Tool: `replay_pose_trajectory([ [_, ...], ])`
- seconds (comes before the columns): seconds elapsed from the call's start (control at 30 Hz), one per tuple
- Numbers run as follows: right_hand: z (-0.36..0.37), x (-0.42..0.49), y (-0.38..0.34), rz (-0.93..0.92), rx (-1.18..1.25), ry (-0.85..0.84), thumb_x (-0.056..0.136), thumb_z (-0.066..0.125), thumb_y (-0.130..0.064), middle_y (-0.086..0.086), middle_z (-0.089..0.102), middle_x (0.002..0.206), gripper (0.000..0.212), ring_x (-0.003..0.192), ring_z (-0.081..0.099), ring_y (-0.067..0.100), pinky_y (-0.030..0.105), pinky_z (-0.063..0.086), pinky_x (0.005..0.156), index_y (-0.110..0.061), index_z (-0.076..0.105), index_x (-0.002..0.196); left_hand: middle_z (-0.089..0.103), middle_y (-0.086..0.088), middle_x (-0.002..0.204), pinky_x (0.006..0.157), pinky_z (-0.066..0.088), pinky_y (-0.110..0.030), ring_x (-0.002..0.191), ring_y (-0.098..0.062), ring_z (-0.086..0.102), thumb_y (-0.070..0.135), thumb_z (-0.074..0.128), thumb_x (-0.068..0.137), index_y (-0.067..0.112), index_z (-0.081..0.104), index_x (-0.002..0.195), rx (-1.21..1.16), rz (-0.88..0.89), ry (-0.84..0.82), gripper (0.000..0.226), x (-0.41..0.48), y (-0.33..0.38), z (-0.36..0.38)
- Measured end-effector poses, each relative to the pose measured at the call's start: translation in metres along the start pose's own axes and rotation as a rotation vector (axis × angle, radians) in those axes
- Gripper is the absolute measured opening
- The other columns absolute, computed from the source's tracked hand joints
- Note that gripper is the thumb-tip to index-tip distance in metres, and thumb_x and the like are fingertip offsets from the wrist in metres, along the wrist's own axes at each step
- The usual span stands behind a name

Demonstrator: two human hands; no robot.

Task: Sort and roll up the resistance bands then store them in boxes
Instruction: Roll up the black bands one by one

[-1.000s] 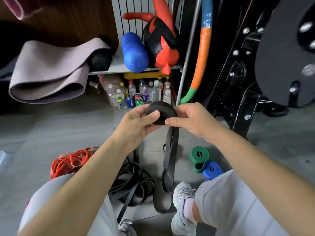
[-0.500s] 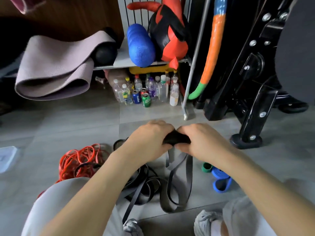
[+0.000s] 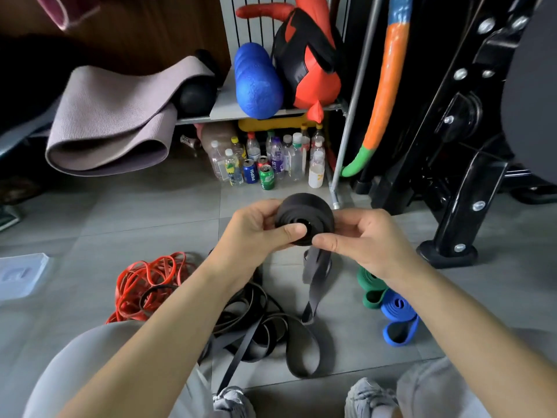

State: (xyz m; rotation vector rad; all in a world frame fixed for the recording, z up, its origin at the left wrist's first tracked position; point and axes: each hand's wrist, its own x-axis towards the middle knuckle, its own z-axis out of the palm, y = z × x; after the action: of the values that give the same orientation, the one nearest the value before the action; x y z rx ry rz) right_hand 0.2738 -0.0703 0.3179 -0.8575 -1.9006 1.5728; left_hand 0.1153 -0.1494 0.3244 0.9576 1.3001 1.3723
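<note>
Currently both hands, left hand [image 3: 256,233] and right hand [image 3: 366,241], pinch black band roll [image 3: 304,217] above floor; loose tail [image 3: 313,282] dangles. Coil seems cone-shaped, may telescope and unwind if thumbs slacken.

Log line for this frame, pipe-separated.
left hand grips black rubber band roll | right hand pinches it | loose tail hangs down | green rolled band, blue rolled band on grey floor

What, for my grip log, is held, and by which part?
Black band roll: left hand and right hand pinch its opposite sides, thumbs on the coiled face.
</note>
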Motion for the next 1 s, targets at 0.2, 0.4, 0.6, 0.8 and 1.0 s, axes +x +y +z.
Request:
replay_pose_trajectory([
  [0.2, -0.002, -0.003, 0.008, -0.045, -0.196, 0.095, 0.077, 0.074, -0.009, -0.004, 0.075, 0.082, 0.021, 0.078, 0.07, 0.014, 0.027, 0.056, 0.075, -0.027, 0.071, 0.088, 0.064, 0.005, 0.104, 0.087, 0.053, -0.029, 0.095, -0.007, 0.062, 0.01, 0.075, 0.075, 0.028, 0.06, 0.101, 0.472, 0.067, 0.072, 0.036, 0.008, -0.013, 0.0],
  [0.4, 0.0, 0.0, 0.017, -0.074, -0.67, -0.019, 0.079, 0.072, -0.02, 0.005, 0.069, 0.089, 0.021, 0.089, 0.063, 0.022, 0.04, 0.049, 0.08, -0.018, 0.071, 0.1, 0.059, 0.015, 0.095, 0.079, 0.039, -0.009, 0.092, -0.005, 0.052, 0.016, 0.073, 0.077, 0.024, 0.065, 0.106, 0.974, 0.29, -0.037, 0.031, 0.009, -0.024, 0.001],
  [0.6, -0.015, 0.008, 0.013, -0.026, -0.348, 0.029, 0.073, 0.077, -0.025, -0.012, 0.07, 0.087, 0.019, 0.09, 0.063, 0.004, 0.022, 0.049, 0.085, -0.035, 0.067, 0.086, 0.069, 0.013, 0.087, 0.085, 0.052, -0.028, 0.089, -0.012, 0.065, 0.0, 0.072, 0.075, 0.032, 0.064, 0.089, 0.487, 0.171, 0.09, 0.036, 0.023, -0.018, -0.002],
  [0.8, -0.01, 0.015, 0.018, 0.002, -0.023, 0.077, 0.076, 0.075, -0.008, -0.013, 0.073, 0.088, 0.027, 0.084, 0.07, 0.007, 0.02, 0.054, 0.08, -0.032, 0.067, 0.087, 0.072, 0.001, 0.081, 0.075, 0.055, -0.031, 0.081, -0.017, 0.066, 0.008, 0.066, 0.068, 0.013, 0.063, 0.095, -0.098, 0.078, 0.096, 0.027, 0.027, -0.022, 0.004],
  [1.0, -0.014, 0.021, 0.023, -0.009, -0.266, 0.101, 0.078, 0.075, -0.017, -0.002, 0.072, 0.078, 0.013, 0.078, 0.068, 0.019, 0.033, 0.054, 0.074, -0.026, 0.068, 0.083, 0.068, -0.002, 0.093, 0.085, 0.055, -0.033, 0.091, -0.018, 0.064, 0.002, 0.066, 0.079, 0.013, 0.057, 0.1, 0.053, -0.064, 0.014, 0.025, 0.033, -0.027, 0.002],
])
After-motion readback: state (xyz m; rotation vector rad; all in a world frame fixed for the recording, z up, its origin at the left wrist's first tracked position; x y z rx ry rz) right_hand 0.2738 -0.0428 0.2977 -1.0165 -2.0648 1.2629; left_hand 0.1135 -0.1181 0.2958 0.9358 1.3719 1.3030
